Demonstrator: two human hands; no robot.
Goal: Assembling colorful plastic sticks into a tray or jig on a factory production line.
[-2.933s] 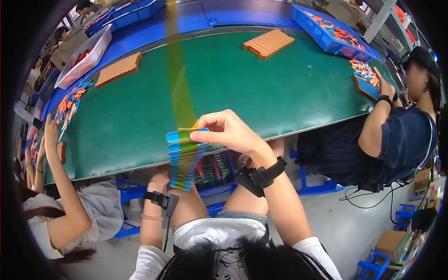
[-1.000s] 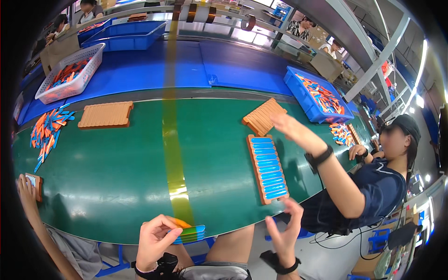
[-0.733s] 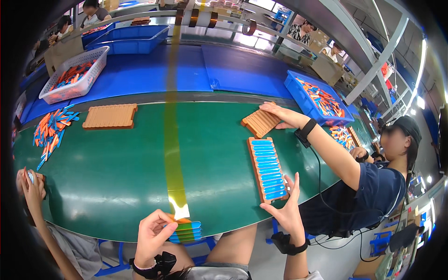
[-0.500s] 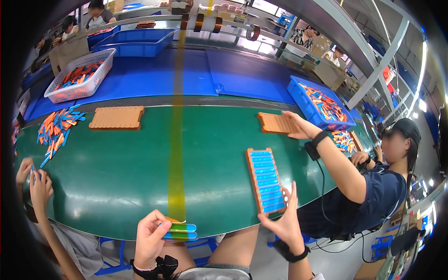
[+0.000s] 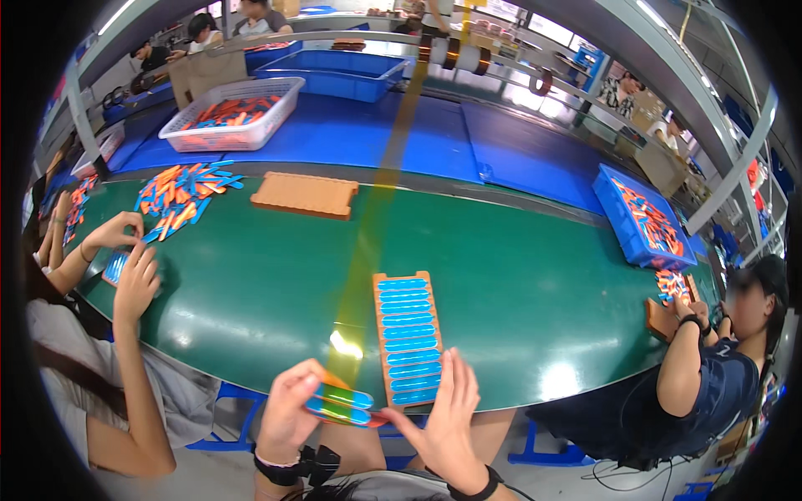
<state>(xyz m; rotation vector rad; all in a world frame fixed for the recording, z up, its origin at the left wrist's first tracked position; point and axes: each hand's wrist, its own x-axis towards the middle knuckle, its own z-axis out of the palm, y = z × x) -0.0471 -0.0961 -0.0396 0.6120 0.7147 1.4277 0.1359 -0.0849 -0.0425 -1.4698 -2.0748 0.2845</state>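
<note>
My left hand (image 5: 292,409) is closed on a few flat sticks (image 5: 342,402) with rounded ends, shiny blue on top, with orange showing at the edges. They are held just over the table's near edge. Beside them my right hand (image 5: 447,422) has its fingers spread; its thumb tip is at the right end of the sticks, and whether it touches them I cannot tell. Its fingertips lie by the near right corner of an orange-brown slotted tray (image 5: 387,355). Blue sticks (image 5: 408,331) lie across that tray's slots in a column.
Another slotted tray (image 5: 305,194) lies at the far side of the green table (image 5: 518,284). Loose orange and blue sticks (image 5: 180,196) are heaped left of it. A white basket (image 5: 276,125) and a blue crate (image 5: 618,213) hold more. Co-workers sit at left and right, handling trays.
The view has turned left. The filled tray now stands closer in front of me, and my right hand has come in toward the sticks. The right co-worker has drawn an empty tray to their side.
</note>
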